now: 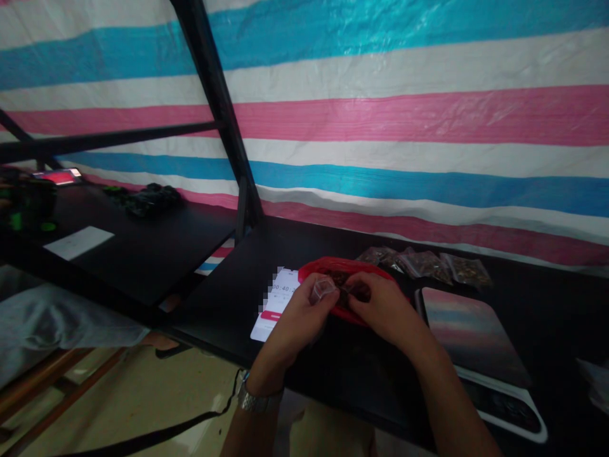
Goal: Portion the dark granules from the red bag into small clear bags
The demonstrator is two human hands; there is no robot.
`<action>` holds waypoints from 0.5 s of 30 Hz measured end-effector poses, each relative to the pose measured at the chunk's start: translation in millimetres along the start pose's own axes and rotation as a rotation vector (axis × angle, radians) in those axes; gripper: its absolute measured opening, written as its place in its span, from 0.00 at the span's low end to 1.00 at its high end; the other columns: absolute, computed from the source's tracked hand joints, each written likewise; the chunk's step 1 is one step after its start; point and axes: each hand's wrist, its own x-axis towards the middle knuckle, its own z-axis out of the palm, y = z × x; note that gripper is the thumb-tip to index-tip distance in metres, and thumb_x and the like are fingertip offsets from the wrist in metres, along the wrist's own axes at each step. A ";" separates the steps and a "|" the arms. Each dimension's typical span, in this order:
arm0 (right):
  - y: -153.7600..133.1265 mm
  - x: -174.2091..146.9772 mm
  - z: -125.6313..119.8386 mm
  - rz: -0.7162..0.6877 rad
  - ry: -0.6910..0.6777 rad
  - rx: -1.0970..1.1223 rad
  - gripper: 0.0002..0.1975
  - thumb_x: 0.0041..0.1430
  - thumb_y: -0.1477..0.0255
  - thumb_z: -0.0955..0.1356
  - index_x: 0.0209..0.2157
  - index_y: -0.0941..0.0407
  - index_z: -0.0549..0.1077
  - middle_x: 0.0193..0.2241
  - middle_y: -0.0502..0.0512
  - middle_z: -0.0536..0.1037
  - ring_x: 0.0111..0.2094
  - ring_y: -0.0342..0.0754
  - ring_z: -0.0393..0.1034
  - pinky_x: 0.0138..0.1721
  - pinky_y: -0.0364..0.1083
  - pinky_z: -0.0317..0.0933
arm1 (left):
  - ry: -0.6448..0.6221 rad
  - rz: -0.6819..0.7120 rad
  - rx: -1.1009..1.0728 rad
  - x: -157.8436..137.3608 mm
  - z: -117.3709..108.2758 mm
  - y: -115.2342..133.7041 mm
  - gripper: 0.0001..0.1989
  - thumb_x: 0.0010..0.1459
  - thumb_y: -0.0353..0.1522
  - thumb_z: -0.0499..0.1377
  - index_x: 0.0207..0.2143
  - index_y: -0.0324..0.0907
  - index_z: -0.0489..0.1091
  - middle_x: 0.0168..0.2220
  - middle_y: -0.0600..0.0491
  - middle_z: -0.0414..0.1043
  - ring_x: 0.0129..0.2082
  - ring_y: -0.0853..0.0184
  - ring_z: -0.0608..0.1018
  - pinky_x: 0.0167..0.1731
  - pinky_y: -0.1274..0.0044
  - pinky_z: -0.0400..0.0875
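My left hand [303,306] is closed on a small clear plastic container [324,289], held above the near side of a red plastic bag [316,266]. Loose brown bits lie inside the red bag, though I cannot make out what they are. My right hand [380,303] reaches over the bag's right part, its fingertips pinched together close to the container. Whatever those fingertips hold is too small and dark to name. Behind the bag, several small clear zip bags [425,265] of brown bits lie in a row.
A phone [273,304] showing a timer lies left of the red bag. To the right is a digital scale [471,330] with a shiny metal top. Clear plastic [594,381] lies at the far right. Beyond a black metal post [223,120], another person sits at a neighbouring table.
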 end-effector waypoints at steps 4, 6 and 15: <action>1.2 -4.1 -8.4 0.078 -0.028 0.037 0.10 0.59 0.77 0.70 0.41 0.56 0.82 0.38 0.56 0.86 0.39 0.51 0.80 0.43 0.48 0.69 | -0.030 0.006 -0.041 -0.7 1.5 0.5 0.06 0.63 0.37 0.63 0.41 0.46 0.74 0.39 0.54 0.78 0.43 0.65 0.80 0.50 0.72 0.74; 5.9 -5.7 -14.4 0.113 -0.052 0.073 0.09 0.60 0.76 0.70 0.40 0.56 0.82 0.37 0.56 0.87 0.38 0.51 0.81 0.43 0.48 0.70 | -0.100 0.023 -0.044 -2.8 1.7 2.3 0.07 0.64 0.37 0.62 0.42 0.46 0.73 0.41 0.53 0.78 0.43 0.65 0.80 0.51 0.72 0.73; 6.9 -14.1 -39.7 0.166 -0.042 0.377 0.10 0.64 0.69 0.68 0.43 0.53 0.80 0.36 0.53 0.86 0.38 0.50 0.82 0.40 0.46 0.73 | -0.090 0.086 0.277 -8.1 12.0 10.7 0.03 0.61 0.32 0.61 0.39 0.45 0.71 0.37 0.55 0.76 0.37 0.64 0.77 0.39 0.74 0.70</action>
